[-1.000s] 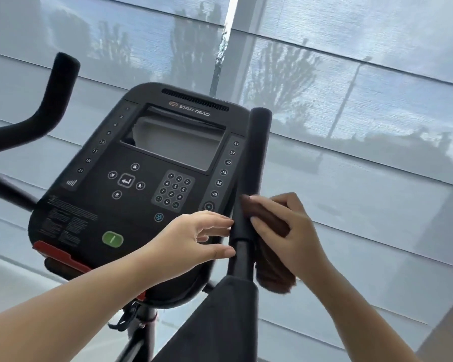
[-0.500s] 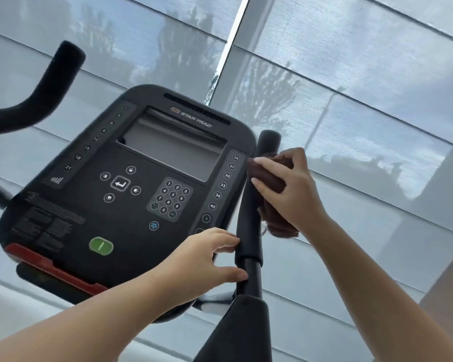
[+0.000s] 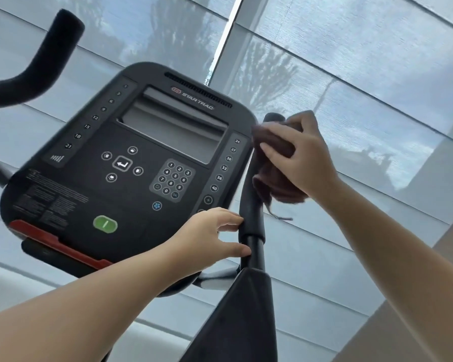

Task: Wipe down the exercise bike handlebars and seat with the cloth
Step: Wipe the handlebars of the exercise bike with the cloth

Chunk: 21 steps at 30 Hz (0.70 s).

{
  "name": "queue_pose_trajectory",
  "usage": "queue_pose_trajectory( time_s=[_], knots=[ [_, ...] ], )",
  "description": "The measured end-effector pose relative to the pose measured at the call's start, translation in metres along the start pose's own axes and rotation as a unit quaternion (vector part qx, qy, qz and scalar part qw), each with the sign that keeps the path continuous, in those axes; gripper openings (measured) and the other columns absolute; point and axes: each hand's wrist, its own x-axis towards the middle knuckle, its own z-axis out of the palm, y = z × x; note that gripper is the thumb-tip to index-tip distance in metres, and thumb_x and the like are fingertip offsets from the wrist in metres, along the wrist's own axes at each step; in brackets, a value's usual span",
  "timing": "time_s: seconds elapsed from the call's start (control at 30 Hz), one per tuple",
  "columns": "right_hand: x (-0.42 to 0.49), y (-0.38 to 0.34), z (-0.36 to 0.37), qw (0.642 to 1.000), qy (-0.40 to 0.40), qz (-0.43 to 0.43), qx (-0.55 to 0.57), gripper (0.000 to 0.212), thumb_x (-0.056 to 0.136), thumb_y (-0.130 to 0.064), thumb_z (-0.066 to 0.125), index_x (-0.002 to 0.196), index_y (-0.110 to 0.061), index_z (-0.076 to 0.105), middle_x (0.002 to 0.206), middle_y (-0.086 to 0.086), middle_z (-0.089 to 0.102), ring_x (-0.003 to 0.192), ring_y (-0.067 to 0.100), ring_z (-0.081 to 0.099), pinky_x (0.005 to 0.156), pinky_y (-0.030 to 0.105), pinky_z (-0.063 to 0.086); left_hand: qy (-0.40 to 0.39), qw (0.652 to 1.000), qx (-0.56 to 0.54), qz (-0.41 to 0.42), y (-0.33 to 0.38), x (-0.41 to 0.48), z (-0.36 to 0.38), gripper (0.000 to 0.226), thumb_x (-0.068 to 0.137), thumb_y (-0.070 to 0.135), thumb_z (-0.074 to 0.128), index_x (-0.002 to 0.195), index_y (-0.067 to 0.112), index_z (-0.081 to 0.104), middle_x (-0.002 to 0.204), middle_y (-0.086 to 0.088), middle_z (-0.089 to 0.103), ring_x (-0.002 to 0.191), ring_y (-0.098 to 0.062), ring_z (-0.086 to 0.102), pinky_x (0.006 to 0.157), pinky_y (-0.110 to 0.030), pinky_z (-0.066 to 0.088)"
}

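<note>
The right hand (image 3: pixel 301 155) curls its fingers round the brown cloth (image 3: pixel 275 178), clamping it over the top of the right handlebar grip (image 3: pixel 250 205). The left hand (image 3: pixel 209 236) touches the grip's lower end with loosely spread fingertips. The cloth looks light, soft and limp, so it is probably best held bunched in the palm with its loose tail gathered in.

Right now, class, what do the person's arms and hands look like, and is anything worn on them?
The left arm and right arm are bare, with no sleeve as far as the frame reaches. Neither the left hand nor the right hand wears a glove, and no ring, watch or bracelet shows.
</note>
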Motion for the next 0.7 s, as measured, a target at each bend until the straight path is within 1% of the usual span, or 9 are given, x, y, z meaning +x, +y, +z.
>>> queue_pose_trajectory(
  time_s=[0.07,0.1,0.23,0.4,0.43,0.5,0.57,0.63,0.7],
  knots=[
    [0.019,-0.004,0.011,0.997,0.024,0.018,-0.064,0.031,0.084,-0.025,0.063,0.114,-0.021,0.064,0.114,0.016,0.045,0.096,0.028,0.053,0.091,0.032,0.044,-0.002,1.000,-0.003,-0.004,0.000,-0.001,-0.001,0.058,0.069,0.019,0.078,0.122,0.013,0.055,0.118,0.013,0.056,0.105,0.003,0.055,0.075,0.004,0.036],
    [0.023,-0.005,0.017,0.995,0.022,0.019,-0.093,0.029,0.085,-0.025,0.061,0.114,-0.020,0.064,0.116,0.018,0.045,0.096,0.033,0.052,0.090,0.037,0.044,-0.003,1.000,-0.002,-0.004,0.000,-0.002,-0.001,0.059,0.069,0.020,0.078,0.122,0.013,0.055,0.119,0.014,0.055,0.105,0.003,0.055,0.075,0.004,0.036],
    [0.016,-0.004,0.021,0.993,-0.013,0.014,-0.114,0.029,0.084,-0.028,0.062,0.112,-0.022,0.065,0.116,0.017,0.044,0.092,0.037,0.051,0.086,0.038,0.041,-0.007,1.000,0.000,-0.003,-0.001,-0.002,-0.001,0.059,0.070,0.021,0.078,0.123,0.014,0.055,0.121,0.014,0.054,0.106,0.004,0.054,0.076,0.004,0.036],
    [-0.006,-0.009,0.021,0.989,-0.103,-0.005,-0.110,0.029,0.082,-0.030,0.064,0.110,-0.021,0.067,0.113,0.014,0.045,0.089,0.035,0.054,0.086,0.037,0.042,-0.015,1.000,0.004,-0.005,0.000,-0.003,-0.002,0.058,0.070,0.021,0.077,0.124,0.015,0.054,0.121,0.014,0.055,0.107,0.004,0.054,0.078,0.000,0.039],
    [-0.015,-0.009,0.022,0.988,-0.120,-0.006,-0.100,0.029,0.082,-0.031,0.065,0.110,-0.022,0.067,0.112,0.012,0.045,0.090,0.032,0.054,0.086,0.035,0.042,-0.017,1.000,0.001,-0.006,0.000,-0.004,-0.002,0.058,0.070,0.020,0.077,0.123,0.014,0.054,0.121,0.014,0.055,0.106,0.004,0.054,0.078,0.001,0.039],
    [-0.033,-0.007,0.024,0.987,-0.150,0.009,-0.058,0.028,0.081,-0.032,0.066,0.109,-0.025,0.067,0.110,0.005,0.045,0.089,0.021,0.055,0.084,0.026,0.039,-0.017,1.000,-0.006,-0.009,0.001,-0.005,-0.001,0.057,0.070,0.017,0.077,0.122,0.013,0.054,0.119,0.014,0.054,0.105,0.003,0.054,0.075,0.002,0.038],
    [-0.045,-0.003,0.024,0.984,-0.169,0.051,0.021,0.026,0.080,-0.032,0.067,0.106,-0.031,0.067,0.105,-0.001,0.044,0.087,0.010,0.051,0.083,0.017,0.036,-0.017,1.000,-0.010,-0.010,0.003,-0.005,-0.001,0.056,0.071,0.014,0.077,0.122,0.012,0.054,0.118,0.012,0.055,0.104,0.001,0.055,0.074,0.003,0.038],
    [-0.051,0.000,0.021,0.974,-0.182,0.087,0.100,0.025,0.080,-0.028,0.069,0.102,-0.039,0.066,0.101,-0.002,0.045,0.086,0.005,0.050,0.082,0.009,0.035,-0.018,1.000,-0.012,-0.010,0.004,-0.006,-0.001,0.055,0.071,0.013,0.076,0.121,0.011,0.055,0.118,0.012,0.055,0.103,0.001,0.056,0.075,0.001,0.040],
    [-0.056,0.001,0.017,0.965,-0.192,0.106,0.143,0.028,0.080,-0.026,0.069,0.098,-0.046,0.062,0.100,0.000,0.047,0.089,0.002,0.051,0.081,0.003,0.035,-0.020,1.000,-0.015,-0.013,0.005,-0.006,-0.001,0.054,0.071,0.012,0.076,0.121,0.010,0.056,0.118,0.012,0.056,0.103,0.002,0.056,0.075,-0.003,0.043]
  ],
)
